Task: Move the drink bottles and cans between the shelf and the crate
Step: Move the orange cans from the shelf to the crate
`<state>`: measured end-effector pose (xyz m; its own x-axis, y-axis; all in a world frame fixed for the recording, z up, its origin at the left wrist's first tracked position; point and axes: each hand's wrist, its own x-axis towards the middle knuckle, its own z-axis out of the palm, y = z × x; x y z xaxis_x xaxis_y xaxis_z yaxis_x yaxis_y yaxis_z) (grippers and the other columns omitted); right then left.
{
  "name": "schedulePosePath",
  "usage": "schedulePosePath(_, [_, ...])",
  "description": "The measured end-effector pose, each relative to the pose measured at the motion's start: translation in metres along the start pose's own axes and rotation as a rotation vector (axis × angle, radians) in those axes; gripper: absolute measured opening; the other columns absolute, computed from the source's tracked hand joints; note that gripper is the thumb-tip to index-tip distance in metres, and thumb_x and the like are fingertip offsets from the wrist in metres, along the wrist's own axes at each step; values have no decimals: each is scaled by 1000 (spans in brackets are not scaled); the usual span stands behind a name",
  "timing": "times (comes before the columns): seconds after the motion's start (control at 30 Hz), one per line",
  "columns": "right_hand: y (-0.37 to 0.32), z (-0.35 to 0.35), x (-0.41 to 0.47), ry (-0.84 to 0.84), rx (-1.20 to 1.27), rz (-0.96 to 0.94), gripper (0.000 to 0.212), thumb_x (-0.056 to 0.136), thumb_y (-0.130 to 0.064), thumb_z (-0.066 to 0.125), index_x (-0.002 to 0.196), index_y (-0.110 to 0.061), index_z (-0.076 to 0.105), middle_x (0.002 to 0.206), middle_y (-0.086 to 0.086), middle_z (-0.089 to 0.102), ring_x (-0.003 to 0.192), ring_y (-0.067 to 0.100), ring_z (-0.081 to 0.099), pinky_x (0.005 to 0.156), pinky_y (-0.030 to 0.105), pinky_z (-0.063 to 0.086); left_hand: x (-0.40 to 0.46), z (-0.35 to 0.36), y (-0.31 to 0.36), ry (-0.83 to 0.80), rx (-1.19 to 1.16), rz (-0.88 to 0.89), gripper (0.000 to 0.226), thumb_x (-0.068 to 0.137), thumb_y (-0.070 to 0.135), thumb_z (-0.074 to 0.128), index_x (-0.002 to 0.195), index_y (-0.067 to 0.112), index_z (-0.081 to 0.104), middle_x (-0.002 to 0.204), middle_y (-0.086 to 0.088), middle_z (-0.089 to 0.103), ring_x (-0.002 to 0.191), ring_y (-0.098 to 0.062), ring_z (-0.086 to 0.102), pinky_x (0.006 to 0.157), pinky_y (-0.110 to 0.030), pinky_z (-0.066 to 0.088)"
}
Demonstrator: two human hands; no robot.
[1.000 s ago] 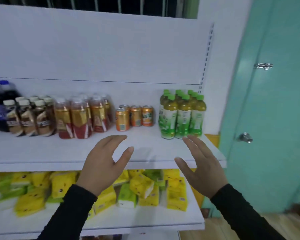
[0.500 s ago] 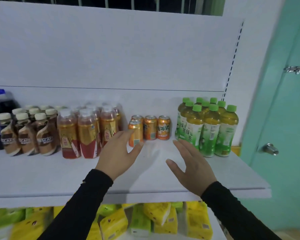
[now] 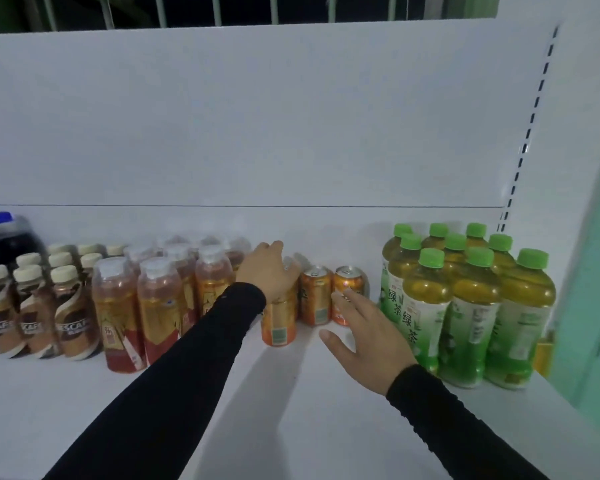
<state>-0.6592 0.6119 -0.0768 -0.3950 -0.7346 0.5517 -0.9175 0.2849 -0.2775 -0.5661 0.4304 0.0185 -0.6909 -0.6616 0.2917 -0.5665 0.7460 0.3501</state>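
Observation:
Orange drink cans stand mid-shelf: one in front (image 3: 278,323), two behind it to the right (image 3: 314,299) (image 3: 350,282). My left hand (image 3: 269,270) reaches over the front can toward the back; its fingers point away and their tips are hidden. My right hand (image 3: 364,330) is spread with straight fingers, its fingertips touching the rightmost can. Green-capped tea bottles (image 3: 465,306) stand to the right, amber tea bottles (image 3: 153,299) to the left. The crate is not in view.
Coffee bottles (image 3: 66,306) and dark blue-capped bottles (image 3: 4,237) fill the shelf's far left. The white shelf board (image 3: 291,410) has bare room in front of the cans. A teal door (image 3: 593,271) borders the right end.
Both hands have moved forward over the shelf to the cans. The left has gone past the front can, the right has reached the rightmost can. The view has closed in on the shelf.

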Motion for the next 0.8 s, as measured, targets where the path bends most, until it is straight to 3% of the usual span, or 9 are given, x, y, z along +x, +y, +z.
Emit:
schedulePosePath(0.1, [7, 11, 6, 10, -8, 15, 75, 91, -66, 34, 143, -16, 51, 149, 7, 48, 136, 25, 48, 108, 37, 40, 24, 8, 0, -85, 31, -33, 57, 98, 43, 52, 143, 9, 45, 139, -17, 54, 123, -33, 54, 92, -34, 43])
schedulePosePath(0.2, [9, 16, 8, -4, -30, 53, 75, 91, -66, 33, 144, -16, 51, 150, 6, 47, 136, 23, 47, 108, 36, 40, 38, 14, 1, -176, 49, -8, 33, 98, 25, 53, 127, 17, 65, 130, -7, 64, 118, -28, 58, 90, -28, 43])
schedulePosePath(0.4, [11, 23, 10, -53, -51, 92, 73, 90, -62, 28, 140, -16, 54, 143, 4, 52, 131, 22, 52, 104, 34, 45, 53, 20, -3, -275, 56, -19, 35, 88, 18, 66, 122, 24, 72, 125, -2, 69, 112, -24, 63, 98, -30, 51])
schedulePosePath(0.53, [11, 24, 11, -13, -73, 74, 58, 91, -54, 35, 124, -15, 64, 124, 3, 63, 109, 22, 63, 88, 35, 56, 56, 18, -7, -216, -1, -73, 27, 83, 25, 76, 105, 11, 69, 109, -4, 67, 101, -22, 61, 81, -28, 51])
schedulePosePath(0.63, [8, 20, 12, -32, -108, 77, 50, 95, -50, 40, 124, -15, 62, 123, 3, 62, 108, 23, 63, 88, 36, 55, 55, 8, -5, -122, -47, -35, 14, 92, 25, 68, 92, 21, 54, 101, -4, 59, 97, -22, 56, 77, -26, 42])
schedulePosePath(0.7, [8, 20, 11, -87, -126, 84, 46, 99, -46, 45, 133, -17, 56, 134, 2, 56, 119, 22, 57, 98, 35, 50, 54, -6, -4, -32, -77, -4, 16, 92, 30, 65, 94, 20, 53, 103, -2, 61, 103, -24, 59, 77, -27, 41])
schedulePosePath(0.8, [6, 22, 10, -116, -106, 90, 49, 100, -46, 44, 140, -19, 50, 142, -1, 50, 127, 18, 51, 104, 33, 45, 57, -28, -3, 85, -139, 6, 43, 85, 36, 71, 117, 11, 56, 112, -7, 65, 103, -27, 61, 76, -30, 45])
